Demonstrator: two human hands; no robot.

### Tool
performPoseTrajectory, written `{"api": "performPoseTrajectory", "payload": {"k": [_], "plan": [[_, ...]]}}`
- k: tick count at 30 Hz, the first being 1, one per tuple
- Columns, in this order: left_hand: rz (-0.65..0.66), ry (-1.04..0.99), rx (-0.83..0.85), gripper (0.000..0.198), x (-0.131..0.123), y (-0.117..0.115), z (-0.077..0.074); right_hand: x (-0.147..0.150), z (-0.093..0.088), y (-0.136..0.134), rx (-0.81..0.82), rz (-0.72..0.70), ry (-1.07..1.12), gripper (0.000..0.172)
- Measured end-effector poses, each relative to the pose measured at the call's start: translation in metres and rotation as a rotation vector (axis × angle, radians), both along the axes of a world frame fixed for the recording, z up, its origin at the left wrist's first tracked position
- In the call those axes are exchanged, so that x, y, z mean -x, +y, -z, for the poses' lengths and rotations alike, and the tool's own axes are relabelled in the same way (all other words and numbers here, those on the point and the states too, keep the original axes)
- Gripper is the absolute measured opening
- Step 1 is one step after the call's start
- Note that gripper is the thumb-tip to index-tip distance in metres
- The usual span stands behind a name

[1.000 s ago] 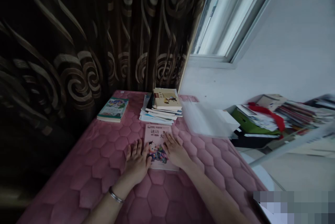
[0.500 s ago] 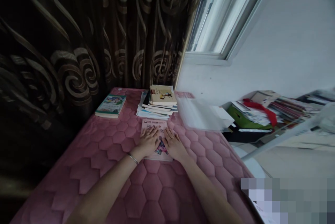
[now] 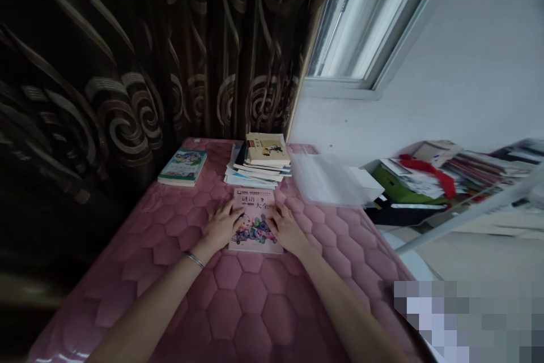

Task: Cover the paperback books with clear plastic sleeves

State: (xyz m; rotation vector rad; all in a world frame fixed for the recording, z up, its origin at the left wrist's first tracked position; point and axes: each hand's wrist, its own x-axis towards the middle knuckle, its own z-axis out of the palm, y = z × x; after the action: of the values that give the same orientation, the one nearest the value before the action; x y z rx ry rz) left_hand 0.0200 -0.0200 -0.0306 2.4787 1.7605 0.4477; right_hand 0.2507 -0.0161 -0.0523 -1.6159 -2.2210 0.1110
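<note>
A pink book (image 3: 257,230) with Chinese characters and a colourful cartoon picture lies flat on the pink quilted bed surface (image 3: 238,309). My left hand (image 3: 221,226), with a bracelet at the wrist, rests at the book's left edge, fingers spread and thumb over the cover. Along the right edge lies my right hand (image 3: 288,230), its fingers apart and their tips on the cover. Neither hand is closed around the book. Just beyond it sits a stack of books and papers (image 3: 266,153). A green-edged book (image 3: 182,166) lies farther left.
Dark patterned curtains (image 3: 191,51) hang behind the bed. Translucent plastic (image 3: 323,179) and a white box (image 3: 366,184) lie at the back right. Beyond the bed's right edge are a green bag (image 3: 393,182), a red cloth (image 3: 429,173) and piled papers. A window is above.
My left hand has slid left from the middle of the cover to the book's left edge. My right hand has shifted slightly right, and more of the cover shows.
</note>
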Motion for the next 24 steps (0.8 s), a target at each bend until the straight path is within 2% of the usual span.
{"api": "performPoseTrajectory", "payload": {"k": [4, 9, 14, 16, 19, 24], "plan": [[0.040, -0.051, 0.062, 0.042, 0.005, 0.000, -0.002, -0.001, -0.006, -0.003, -0.043, 0.000, 0.029, 0.045], [0.025, -0.137, 0.086, 0.036, 0.007, -0.008, -0.008, -0.003, -0.026, -0.008, 0.039, -0.029, -0.003, 0.035], [0.279, -0.259, 0.084, 0.024, -0.003, -0.036, -0.014, 0.005, -0.044, -0.037, 0.109, -0.167, 0.143, 0.018], [0.320, -0.296, 0.118, 0.018, -0.006, -0.047, -0.013, 0.011, -0.044, -0.053, 0.133, -0.216, 0.206, 0.014], [0.329, -0.333, 0.124, 0.015, -0.006, -0.055, -0.008, 0.021, -0.039, -0.069, 0.116, -0.201, 0.224, 0.024], [0.321, -0.358, 0.084, 0.017, -0.004, -0.053, -0.002, 0.031, -0.031, -0.074, 0.052, -0.114, 0.216, 0.022]]}}
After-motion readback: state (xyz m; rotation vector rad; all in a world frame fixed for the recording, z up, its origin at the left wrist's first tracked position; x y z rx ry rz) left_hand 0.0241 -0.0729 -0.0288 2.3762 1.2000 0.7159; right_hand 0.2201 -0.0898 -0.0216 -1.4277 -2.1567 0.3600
